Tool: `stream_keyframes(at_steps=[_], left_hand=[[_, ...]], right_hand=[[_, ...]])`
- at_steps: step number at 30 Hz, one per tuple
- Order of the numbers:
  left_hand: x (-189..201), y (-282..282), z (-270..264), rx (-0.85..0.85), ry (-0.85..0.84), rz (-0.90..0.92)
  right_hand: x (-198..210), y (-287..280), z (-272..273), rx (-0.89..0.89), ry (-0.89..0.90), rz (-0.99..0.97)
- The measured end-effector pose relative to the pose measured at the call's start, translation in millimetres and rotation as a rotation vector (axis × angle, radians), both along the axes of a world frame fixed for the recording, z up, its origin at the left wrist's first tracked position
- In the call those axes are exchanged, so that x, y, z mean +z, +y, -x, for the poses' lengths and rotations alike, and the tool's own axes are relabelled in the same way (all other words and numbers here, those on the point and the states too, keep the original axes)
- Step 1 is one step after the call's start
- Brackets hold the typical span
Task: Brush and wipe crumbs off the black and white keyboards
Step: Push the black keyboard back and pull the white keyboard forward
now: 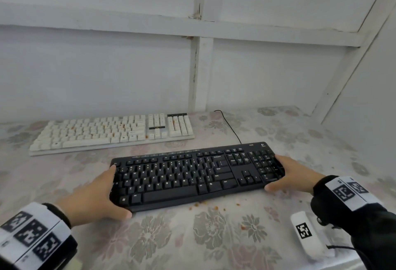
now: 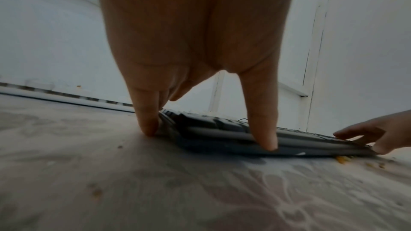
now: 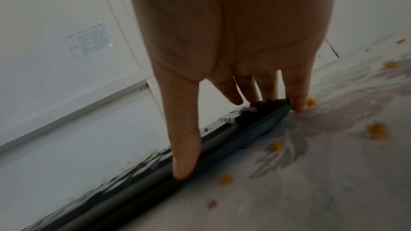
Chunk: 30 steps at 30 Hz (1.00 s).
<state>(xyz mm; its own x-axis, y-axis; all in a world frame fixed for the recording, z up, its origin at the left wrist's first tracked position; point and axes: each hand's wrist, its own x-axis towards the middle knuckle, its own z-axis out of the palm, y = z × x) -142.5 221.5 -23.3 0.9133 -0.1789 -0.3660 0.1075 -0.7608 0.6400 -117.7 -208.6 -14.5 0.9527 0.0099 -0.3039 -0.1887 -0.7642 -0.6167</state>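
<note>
The black keyboard (image 1: 192, 175) lies slightly askew on the flowered tablecloth (image 1: 150, 237), close in front of me. My left hand (image 1: 117, 192) grips its left end, thumb on the front edge and fingers along the side. At the other end my right hand (image 1: 272, 173) grips it the same way. The wrist views show the keyboard (image 2: 222, 129) (image 3: 244, 129) pinched between thumb and fingers at each end. Behind it to the left lies the white keyboard (image 1: 111, 132), with orange crumbs among its keys. Loose orange crumbs (image 1: 214, 206) (image 3: 378, 131) dot the cloth by the black keyboard's front right.
A black cable (image 1: 229, 126) runs from behind the black keyboard toward the white panelled wall (image 1: 107, 66). A small white device with a printed marker (image 1: 306, 235) lies near the table's front right edge, a dark cord at its end.
</note>
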Motion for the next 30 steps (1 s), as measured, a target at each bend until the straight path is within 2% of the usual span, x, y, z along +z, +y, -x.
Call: stream_keyframes(at_steps=[6,10,14,23,30], left_hand=[[-2.9,-2.6,-6.4,0.067,0.03,0.017],[-2.3,-4.0,-13.3,0.114,0.074,0.028],[1.5,-16.6,-20.5,0.132,0.052,0.089],[-1.0,-91.8,-48.8,0.065,-0.005,0.189],[-0.7,-172.2,-70.1,0.037,-0.071,0.222]], right_hand=[[-1.0,-8.5,-6.8,-0.009,0.032,-0.004],[-0.2,-15.1,-13.5,-0.04,0.063,-0.124],[0.3,-27.4,-18.7,-0.056,0.038,-0.135],[18.1,-93.4,-32.3,-0.14,-0.017,-0.171],[27.8,-163.5,-59.4,-0.125,-0.001,-0.164]])
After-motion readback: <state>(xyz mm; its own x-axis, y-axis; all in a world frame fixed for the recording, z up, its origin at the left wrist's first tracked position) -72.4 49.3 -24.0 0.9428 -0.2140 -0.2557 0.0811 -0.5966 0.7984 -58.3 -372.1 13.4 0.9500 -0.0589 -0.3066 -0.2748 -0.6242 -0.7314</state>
